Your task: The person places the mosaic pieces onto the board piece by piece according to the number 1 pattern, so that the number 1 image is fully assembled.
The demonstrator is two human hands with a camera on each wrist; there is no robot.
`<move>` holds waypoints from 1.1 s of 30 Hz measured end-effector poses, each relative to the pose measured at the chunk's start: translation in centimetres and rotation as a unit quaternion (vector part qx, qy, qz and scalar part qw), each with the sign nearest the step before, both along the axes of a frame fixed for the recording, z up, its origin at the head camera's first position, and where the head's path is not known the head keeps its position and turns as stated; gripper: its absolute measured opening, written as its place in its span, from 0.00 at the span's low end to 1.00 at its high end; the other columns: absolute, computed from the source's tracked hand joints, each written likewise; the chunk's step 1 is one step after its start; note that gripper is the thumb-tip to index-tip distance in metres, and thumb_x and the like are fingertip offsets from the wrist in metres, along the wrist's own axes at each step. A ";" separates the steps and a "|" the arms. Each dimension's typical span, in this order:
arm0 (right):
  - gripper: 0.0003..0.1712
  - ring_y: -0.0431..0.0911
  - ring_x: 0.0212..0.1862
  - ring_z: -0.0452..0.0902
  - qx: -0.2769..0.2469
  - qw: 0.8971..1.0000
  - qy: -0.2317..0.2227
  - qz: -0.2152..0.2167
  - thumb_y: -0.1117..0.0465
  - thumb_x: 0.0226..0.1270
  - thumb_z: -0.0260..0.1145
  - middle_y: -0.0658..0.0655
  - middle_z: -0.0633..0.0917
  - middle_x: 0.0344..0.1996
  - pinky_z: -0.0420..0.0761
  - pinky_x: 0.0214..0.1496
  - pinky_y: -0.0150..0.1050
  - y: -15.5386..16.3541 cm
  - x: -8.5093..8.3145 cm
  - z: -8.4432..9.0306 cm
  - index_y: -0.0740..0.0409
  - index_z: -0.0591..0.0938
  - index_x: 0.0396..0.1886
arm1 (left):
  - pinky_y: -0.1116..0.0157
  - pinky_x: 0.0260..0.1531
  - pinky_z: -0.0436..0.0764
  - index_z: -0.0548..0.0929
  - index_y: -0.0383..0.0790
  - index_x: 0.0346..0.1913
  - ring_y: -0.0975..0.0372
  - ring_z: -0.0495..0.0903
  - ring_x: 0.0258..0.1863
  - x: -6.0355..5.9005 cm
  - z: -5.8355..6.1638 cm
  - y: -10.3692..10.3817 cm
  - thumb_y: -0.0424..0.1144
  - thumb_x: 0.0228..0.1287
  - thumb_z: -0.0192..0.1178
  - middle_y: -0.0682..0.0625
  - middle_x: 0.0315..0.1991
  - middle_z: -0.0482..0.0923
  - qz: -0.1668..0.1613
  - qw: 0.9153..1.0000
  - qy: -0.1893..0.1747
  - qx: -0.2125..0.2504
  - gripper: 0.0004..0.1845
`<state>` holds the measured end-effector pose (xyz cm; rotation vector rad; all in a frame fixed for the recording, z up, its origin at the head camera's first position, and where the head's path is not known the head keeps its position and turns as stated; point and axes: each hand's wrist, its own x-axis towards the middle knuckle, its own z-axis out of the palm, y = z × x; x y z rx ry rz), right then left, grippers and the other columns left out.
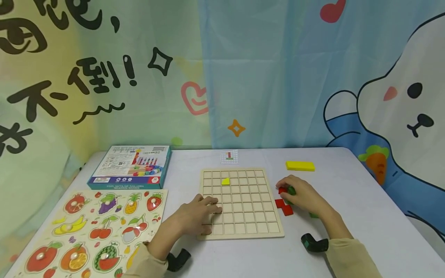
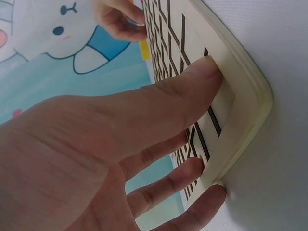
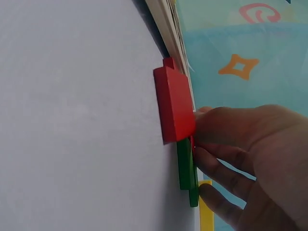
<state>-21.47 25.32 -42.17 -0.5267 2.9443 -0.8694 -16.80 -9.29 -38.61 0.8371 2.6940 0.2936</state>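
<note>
My left hand (image 1: 196,214) rests on the lower left part of a wooden grid board (image 1: 243,236). In the left wrist view, its thumb presses on the board's face near a corner while other fingers touch the edge. A yellow square block (image 1: 226,181) sits in an upper cell. Right of the board, my right hand (image 1: 300,193) reaches down over a red piece (image 1: 282,190) and a green piece (image 1: 291,190), thumb and fingers around them. Whether it pinches either piece is hidden. Just below lies another red piece (image 3: 174,106), a stepped shape, on the table.
A yellow bar (image 1: 300,166) lies at the back right. A small pattern card (image 1: 229,156) is behind the board. On the left are a box (image 1: 128,166) and a fruit puzzle board (image 1: 114,231). A bit of green (image 1: 314,215) shows beside my right wrist.
</note>
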 end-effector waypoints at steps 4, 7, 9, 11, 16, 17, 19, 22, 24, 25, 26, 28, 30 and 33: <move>0.13 0.46 0.44 0.74 0.009 1.000 0.003 -0.005 0.64 0.60 0.66 0.52 0.81 0.41 0.75 0.53 0.51 -0.1 -0.1 0.0 0.56 0.80 0.46 | 0.48 0.38 0.77 0.76 0.53 0.61 0.56 0.65 0.60 0.0 0.0 -0.1 0.43 0.53 0.69 0.53 0.67 0.65 -0.001 1.000 0.003 0.001 0.29; 0.13 0.46 0.43 0.74 0.012 1.000 0.005 -0.006 0.64 0.60 0.66 0.52 0.80 0.41 0.75 0.53 0.50 -0.1 -0.2 -0.1 0.55 0.80 0.45 | 0.48 0.38 0.77 0.76 0.53 0.61 0.56 0.65 0.59 0.0 0.0 -0.1 0.42 0.53 0.69 0.53 0.67 0.65 -0.001 1.000 0.005 0.002 0.29; 0.12 0.46 0.43 0.74 0.013 1.000 0.007 -0.006 0.65 0.60 0.66 0.52 0.80 0.40 0.75 0.52 0.50 -0.2 -0.3 -0.1 0.55 0.80 0.45 | 0.49 0.38 0.77 0.76 0.53 0.61 0.56 0.65 0.58 0.0 0.0 -0.1 0.42 0.53 0.70 0.53 0.66 0.65 -0.001 1.000 0.004 0.003 0.29; 0.12 0.46 0.43 0.74 0.013 1.000 0.009 -0.005 0.64 0.60 0.66 0.51 0.80 0.40 0.75 0.52 0.50 -0.2 -0.3 -0.1 0.55 0.81 0.45 | 0.48 0.38 0.77 0.76 0.53 0.61 0.57 0.65 0.58 0.0 0.1 -0.1 0.42 0.53 0.70 0.54 0.66 0.65 0.003 1.000 -0.001 0.007 0.29; 0.12 0.46 0.42 0.74 0.009 1.000 0.015 -0.005 0.63 0.61 0.66 0.52 0.80 0.40 0.76 0.51 0.49 -0.4 -0.5 -0.1 0.55 0.80 0.45 | 0.49 0.39 0.75 0.76 0.54 0.60 0.58 0.64 0.57 0.0 0.0 -0.1 0.42 0.53 0.69 0.55 0.66 0.65 0.010 1.000 -0.010 0.009 0.29; 0.12 0.46 0.42 0.74 0.007 1.000 0.015 -0.006 0.63 0.61 0.66 0.52 0.80 0.40 0.76 0.50 0.48 -0.5 -0.5 -0.1 0.54 0.80 0.45 | 0.49 0.39 0.76 0.76 0.54 0.60 0.58 0.64 0.57 0.0 0.0 -0.1 0.42 0.52 0.69 0.55 0.66 0.65 0.009 1.000 -0.009 0.009 0.29; 0.12 0.45 0.41 0.73 0.001 1.000 0.015 -0.006 0.63 0.62 0.65 0.52 0.80 0.41 0.76 0.50 0.47 -0.6 -0.6 0.0 0.54 0.80 0.46 | 0.49 0.39 0.76 0.76 0.54 0.60 0.58 0.64 0.57 -0.1 -0.1 -0.2 0.43 0.53 0.69 0.55 0.66 0.65 0.007 1.000 -0.007 0.007 0.29; 0.12 0.45 0.41 0.73 -0.007 1.000 0.022 -0.001 0.62 0.63 0.64 0.51 0.80 0.41 0.75 0.49 0.47 -0.9 -0.8 0.1 0.54 0.80 0.46 | 0.49 0.39 0.76 0.76 0.54 0.60 0.58 0.64 0.58 -0.1 -0.1 -0.2 0.43 0.52 0.70 0.55 0.66 0.65 0.005 1.000 -0.005 0.006 0.29; 0.11 0.45 0.42 0.73 -0.010 1.000 0.029 0.004 0.63 0.63 0.64 0.51 0.80 0.41 0.75 0.49 0.47 -1.1 -0.9 0.1 0.54 0.80 0.45 | 0.49 0.39 0.76 0.76 0.54 0.60 0.58 0.64 0.58 -0.1 -0.1 -0.1 0.43 0.52 0.70 0.55 0.66 0.65 0.005 1.000 -0.004 0.004 0.29; 0.11 0.45 0.42 0.73 -0.010 0.999 0.033 0.005 0.63 0.62 0.64 0.51 0.80 0.41 0.74 0.49 0.47 -1.2 -0.9 0.1 0.54 0.80 0.45 | 0.49 0.39 0.77 0.76 0.54 0.60 0.58 0.64 0.58 -0.1 -0.1 -0.1 0.43 0.52 0.70 0.55 0.66 0.65 0.005 1.000 -0.004 0.004 0.29; 0.11 0.45 0.42 0.73 -0.012 0.999 0.035 0.006 0.63 0.62 0.64 0.52 0.80 0.41 0.74 0.49 0.48 -1.3 -1.0 0.1 0.54 0.80 0.45 | 0.50 0.38 0.77 0.76 0.55 0.60 0.58 0.64 0.58 -0.1 -0.1 -0.1 0.43 0.52 0.70 0.55 0.66 0.65 0.005 1.000 -0.003 0.002 0.29; 0.10 0.46 0.42 0.73 -0.013 0.999 0.039 0.005 0.63 0.62 0.64 0.52 0.80 0.41 0.74 0.50 0.48 -1.6 -1.1 0.1 0.54 0.80 0.44 | 0.52 0.37 0.77 0.76 0.55 0.60 0.58 0.65 0.58 -0.1 -0.1 -0.1 0.43 0.52 0.70 0.55 0.66 0.65 0.005 1.000 -0.002 0.000 0.29; 0.10 0.47 0.43 0.73 -0.015 0.999 0.043 0.007 0.63 0.62 0.64 0.52 0.80 0.42 0.74 0.52 0.50 -1.8 -1.2 0.2 0.55 0.81 0.44 | 0.53 0.36 0.77 0.77 0.55 0.60 0.58 0.65 0.57 -0.1 -0.2 0.0 0.43 0.52 0.70 0.55 0.66 0.65 0.005 1.000 -0.001 -0.002 0.29; 0.11 0.47 0.43 0.74 -0.017 0.999 0.048 0.010 0.63 0.62 0.64 0.52 0.80 0.42 0.74 0.52 0.50 -2.3 -1.4 0.3 0.56 0.81 0.44 | 0.54 0.35 0.77 0.76 0.55 0.60 0.58 0.65 0.57 -0.1 -0.2 0.0 0.43 0.51 0.70 0.55 0.66 0.65 0.005 1.000 0.000 -0.005 0.30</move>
